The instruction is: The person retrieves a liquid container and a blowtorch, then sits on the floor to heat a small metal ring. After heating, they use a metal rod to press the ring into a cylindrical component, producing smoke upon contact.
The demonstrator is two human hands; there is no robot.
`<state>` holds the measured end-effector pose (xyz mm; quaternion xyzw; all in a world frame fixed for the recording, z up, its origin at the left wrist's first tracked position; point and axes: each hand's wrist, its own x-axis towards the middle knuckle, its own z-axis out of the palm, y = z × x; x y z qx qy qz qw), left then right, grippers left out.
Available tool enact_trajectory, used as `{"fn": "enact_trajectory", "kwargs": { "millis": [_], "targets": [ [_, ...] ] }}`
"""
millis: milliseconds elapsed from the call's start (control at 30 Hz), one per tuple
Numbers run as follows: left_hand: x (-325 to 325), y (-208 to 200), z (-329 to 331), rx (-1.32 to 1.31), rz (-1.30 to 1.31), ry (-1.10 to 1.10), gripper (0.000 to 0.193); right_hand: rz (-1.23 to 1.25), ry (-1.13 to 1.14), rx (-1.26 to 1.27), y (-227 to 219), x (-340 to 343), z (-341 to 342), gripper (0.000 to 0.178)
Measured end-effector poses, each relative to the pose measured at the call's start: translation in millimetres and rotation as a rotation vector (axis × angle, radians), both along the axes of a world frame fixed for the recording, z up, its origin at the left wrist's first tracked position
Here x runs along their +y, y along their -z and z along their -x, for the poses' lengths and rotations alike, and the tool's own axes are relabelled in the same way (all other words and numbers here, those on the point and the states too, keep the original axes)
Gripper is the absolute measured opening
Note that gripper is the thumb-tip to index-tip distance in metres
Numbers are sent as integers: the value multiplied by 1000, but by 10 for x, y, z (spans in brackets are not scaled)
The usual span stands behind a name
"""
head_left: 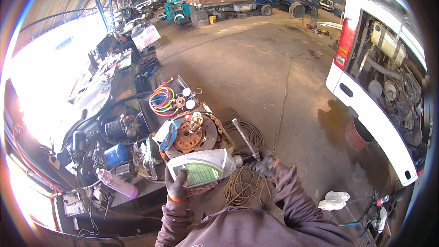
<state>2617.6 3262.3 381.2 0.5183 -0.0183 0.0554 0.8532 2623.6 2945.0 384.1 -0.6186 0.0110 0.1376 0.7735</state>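
The person wears a long-sleeved top of dull brownish-purple fabric, which looks soft and rather loose. Its left sleeve and right sleeve have the same colour and many creases. The left hand and the right hand have dark grey gloves, each with an orange band near the wrist. A small white marking is partly visible on the front.
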Motion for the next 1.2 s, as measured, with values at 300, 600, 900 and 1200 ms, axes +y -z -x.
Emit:
{"fn": "enact_trajectory", "kwargs": {
  "millis": [300, 600, 900, 1200],
  "targets": [
    [41, 18, -3, -18, -78, 21, 67, 7, -74, -146, 107, 42, 27, 41],
    [-32, 18, -49, -36, -96, 37, 70, 155, -35, -156, -6, -59, 48, 40],
    [-152, -163, -45, -65, -108, 36, 71, 165, -21, -79, -6, -106, 93, 42],
    [-221, -182, -115, -66, -164, 22, 67, 364, -3, -226, 202, -266, -14, 47]
  ]
}}
